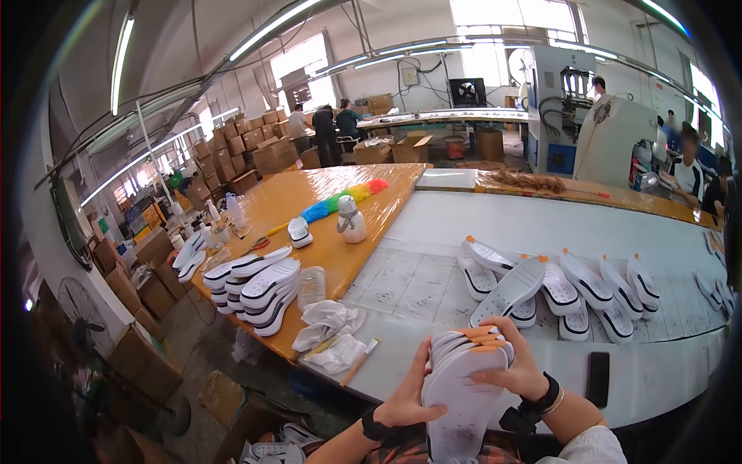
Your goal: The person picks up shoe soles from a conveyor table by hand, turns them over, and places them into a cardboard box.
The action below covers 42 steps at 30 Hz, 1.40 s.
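Observation:
A stack of several white shoe soles point(465, 390) with orange tips is held upright in front of my body. My left hand point(411, 393) grips its left side, thumb across the front sole. On the right side, my right hand point(519, 365) has its fingers wrapped round the upper part near the orange tips. Just beyond the stack, more white soles point(589, 280) with black lines and orange tips lie spread on the white work surface point(433, 294). One of them, a sole point(510, 292) with its dotted face up, rests across others.
Stacked soles point(267, 292) stand on the orange-covered table point(309, 255) at left, near white cloths point(328, 325) and a thin stick point(360, 362). A phone point(597, 379) lies at right. Behind are a white bottle point(352, 224), a rainbow duster point(346, 198) and people working.

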Available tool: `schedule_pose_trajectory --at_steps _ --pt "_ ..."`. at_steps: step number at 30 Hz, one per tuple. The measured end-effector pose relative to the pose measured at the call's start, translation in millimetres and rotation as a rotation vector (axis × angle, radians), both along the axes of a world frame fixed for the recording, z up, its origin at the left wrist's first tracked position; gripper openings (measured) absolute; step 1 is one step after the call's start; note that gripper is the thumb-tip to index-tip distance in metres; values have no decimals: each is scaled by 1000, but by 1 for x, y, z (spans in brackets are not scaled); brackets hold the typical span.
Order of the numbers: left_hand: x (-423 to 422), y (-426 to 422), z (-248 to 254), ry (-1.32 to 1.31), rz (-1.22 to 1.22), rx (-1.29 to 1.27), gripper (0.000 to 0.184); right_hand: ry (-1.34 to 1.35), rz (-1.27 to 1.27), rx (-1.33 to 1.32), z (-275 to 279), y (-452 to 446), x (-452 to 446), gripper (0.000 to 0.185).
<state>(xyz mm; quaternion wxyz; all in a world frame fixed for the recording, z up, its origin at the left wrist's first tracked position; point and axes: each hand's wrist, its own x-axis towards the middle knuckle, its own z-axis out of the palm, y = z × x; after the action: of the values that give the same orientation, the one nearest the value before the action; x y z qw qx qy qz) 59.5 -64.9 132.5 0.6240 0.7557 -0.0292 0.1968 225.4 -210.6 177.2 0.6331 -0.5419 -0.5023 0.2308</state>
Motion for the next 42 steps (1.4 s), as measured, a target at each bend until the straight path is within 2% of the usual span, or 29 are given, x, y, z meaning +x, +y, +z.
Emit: schedule_pose_trajectory --at_steps 4,7,10,13,19,22,25,28,30,33,34,36,37,39,41,42 --pt "-4 -6 32 1 90 348 105 133 75 5 0 -1 -3 71" --pt "3 -7 68 -94 108 560 81 58 85 -19 -3 3 -7 71" --pt "7 -11 82 -139 171 644 55 109 104 5 -2 3 -6 71" --pt "11 -13 83 -158 157 654 45 125 98 4 -5 2 -6 70" --pt "14 -10 76 -138 20 566 46 79 87 -6 -8 -1 -4 69" --pt "9 -10 68 -171 43 670 61 108 84 -17 -7 -3 -3 70" --pt "-7 -18 47 -107 82 408 81 251 29 54 -12 -6 6 69" --pt "-15 -10 -16 41 73 241 98 361 20 110 -3 -2 20 64" --pt "-6 0 -61 194 -58 31 89 405 72 45 11 14 24 54" --pt "5 1 -63 327 -170 -487 76 588 83 -77 7 54 34 41" --pt "8 3 -59 355 -187 -691 73 614 20 -138 6 63 36 46" --pt "1 7 -70 193 -222 -816 68 639 -76 -294 -3 79 40 54" --pt "-1 9 -77 109 -234 -875 68 643 -108 -390 -12 85 43 56" --pt "-6 11 -103 202 -101 -942 85 744 -135 -497 -33 88 42 56" --pt "-14 -1 -112 196 37 -1013 94 773 -39 -511 -42 71 36 44" --pt "-16 -7 -124 154 1 -1137 95 784 11 -518 -47 60 33 38"
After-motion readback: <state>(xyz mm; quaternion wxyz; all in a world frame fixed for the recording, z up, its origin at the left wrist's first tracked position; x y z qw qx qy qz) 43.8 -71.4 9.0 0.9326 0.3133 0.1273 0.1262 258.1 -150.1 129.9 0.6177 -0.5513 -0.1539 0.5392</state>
